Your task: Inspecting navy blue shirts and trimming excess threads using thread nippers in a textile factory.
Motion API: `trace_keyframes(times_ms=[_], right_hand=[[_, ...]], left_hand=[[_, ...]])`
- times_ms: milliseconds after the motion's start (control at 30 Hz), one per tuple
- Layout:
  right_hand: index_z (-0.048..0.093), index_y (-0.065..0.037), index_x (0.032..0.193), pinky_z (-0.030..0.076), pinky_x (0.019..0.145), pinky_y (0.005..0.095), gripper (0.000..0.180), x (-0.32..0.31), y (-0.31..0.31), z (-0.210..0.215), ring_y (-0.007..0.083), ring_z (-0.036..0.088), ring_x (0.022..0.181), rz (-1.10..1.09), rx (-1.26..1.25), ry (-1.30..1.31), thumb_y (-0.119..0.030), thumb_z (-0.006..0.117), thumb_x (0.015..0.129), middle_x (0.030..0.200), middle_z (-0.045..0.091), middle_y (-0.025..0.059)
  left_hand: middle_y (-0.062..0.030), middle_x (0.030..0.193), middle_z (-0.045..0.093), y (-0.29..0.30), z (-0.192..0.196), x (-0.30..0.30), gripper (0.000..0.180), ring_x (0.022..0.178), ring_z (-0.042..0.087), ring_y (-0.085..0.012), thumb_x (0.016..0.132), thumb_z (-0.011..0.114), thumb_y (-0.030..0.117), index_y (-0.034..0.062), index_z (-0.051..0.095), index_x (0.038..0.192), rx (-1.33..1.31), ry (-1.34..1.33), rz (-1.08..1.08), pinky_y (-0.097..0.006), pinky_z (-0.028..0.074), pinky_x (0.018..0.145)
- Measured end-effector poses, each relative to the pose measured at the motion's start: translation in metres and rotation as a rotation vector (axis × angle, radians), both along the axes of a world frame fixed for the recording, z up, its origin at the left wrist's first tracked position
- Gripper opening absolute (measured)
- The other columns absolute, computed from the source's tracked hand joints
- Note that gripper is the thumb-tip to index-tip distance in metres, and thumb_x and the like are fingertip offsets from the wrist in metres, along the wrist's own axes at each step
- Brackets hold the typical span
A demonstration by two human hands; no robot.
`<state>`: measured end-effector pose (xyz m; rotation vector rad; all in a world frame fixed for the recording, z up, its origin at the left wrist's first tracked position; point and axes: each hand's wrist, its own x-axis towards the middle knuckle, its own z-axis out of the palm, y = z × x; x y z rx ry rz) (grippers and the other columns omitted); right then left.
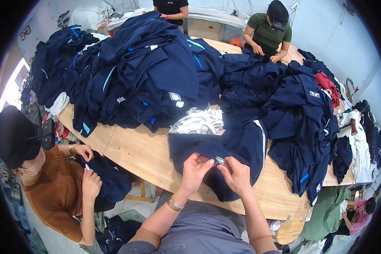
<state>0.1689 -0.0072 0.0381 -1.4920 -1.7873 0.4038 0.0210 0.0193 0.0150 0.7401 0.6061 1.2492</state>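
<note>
You are trimming the navy garment on the bench: your left hand pinches its fabric, your right hand is closed on a small metal snip. Next, steady cloth and a careful cut, I judge.

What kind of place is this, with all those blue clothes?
Probably a clothing workshop. Heaps of navy garments cover a long wooden table, and several people sit round it, each handling a piece, beside a stack of white tags.

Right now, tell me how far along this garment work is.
Done: I cannot tell finished pieces from unfinished; the big navy pile may be either. In hand: the left hand and right hand pinch a small pale tag on the navy garment. Left, seemingly: a rumpled heap and a stack of white tags.
</note>
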Motion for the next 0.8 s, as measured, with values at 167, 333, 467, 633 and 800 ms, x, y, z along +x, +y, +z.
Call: trace_keyframes(times_ms=[167, 333, 467, 633, 800], right_hand=[[0.055, -0.004, 0.083, 0.043, 0.048, 0.0321, 0.022, 0.001, 0.004, -0.001, 0.0256, 0.058, 0.055, -0.007, 0.039, -0.055, -0.025, 0.061, 0.082, 0.067, 0.057, 0.0100], [0.053, -0.003, 0.087, 0.041, 0.050, 0.0308, 0.017, 0.002, 0.004, -0.008, 0.0247, 0.054, 0.054, -0.060, -0.030, 0.172, -0.018, 0.059, 0.083, 0.063, 0.054, 0.0113], [0.043, -0.003, 0.088, 0.039, 0.051, 0.0318, 0.021, 0.000, -0.003, -0.024, 0.0233, 0.045, 0.054, -0.082, 0.017, 0.338, -0.015, 0.061, 0.082, 0.065, 0.045, 0.0098], [0.037, -0.003, 0.085, 0.035, 0.055, 0.0285, 0.041, -0.011, -0.002, -0.029, 0.0194, 0.037, 0.063, -0.043, 0.200, 0.278, -0.009, 0.074, 0.066, 0.080, 0.036, 0.0099], [0.039, -0.003, 0.091, 0.036, 0.058, 0.0250, 0.042, -0.015, -0.003, -0.028, 0.0148, 0.037, 0.066, -0.131, 0.275, 0.234, -0.006, 0.070, 0.063, 0.089, 0.041, 0.0090]], left_hand=[[-0.0099, 0.092, 0.061, 0.002, -0.003, 0.001, 0.021, 0.084, 0.059, -0.0122, 0.082, 0.057, -0.003, -0.0051, 0.050, 0.102, 0.025, 0.038, 0.014, -0.025, 0.049, 0.080], [-0.0098, 0.093, 0.060, 0.005, 0.000, -0.002, 0.021, 0.084, 0.059, -0.0131, 0.082, 0.057, -0.003, -0.0046, 0.050, 0.102, 0.023, 0.031, 0.019, -0.027, 0.050, 0.080], [-0.0076, 0.088, 0.059, 0.001, -0.004, 0.002, 0.019, 0.081, 0.059, -0.0134, 0.083, 0.056, -0.002, -0.0019, 0.050, 0.101, -0.046, -0.011, -0.028, -0.032, 0.054, 0.077], [-0.0051, 0.084, 0.059, -0.002, -0.007, 0.003, 0.019, 0.074, 0.060, -0.0107, 0.084, 0.056, 0.001, -0.0026, 0.049, 0.102, -0.070, 0.013, -0.084, -0.026, 0.054, 0.069], [-0.0060, 0.089, 0.059, -0.005, -0.012, 0.001, 0.020, 0.081, 0.059, -0.0088, 0.084, 0.058, 0.003, -0.0031, 0.050, 0.101, -0.020, 0.167, -0.129, -0.023, 0.051, 0.072]])
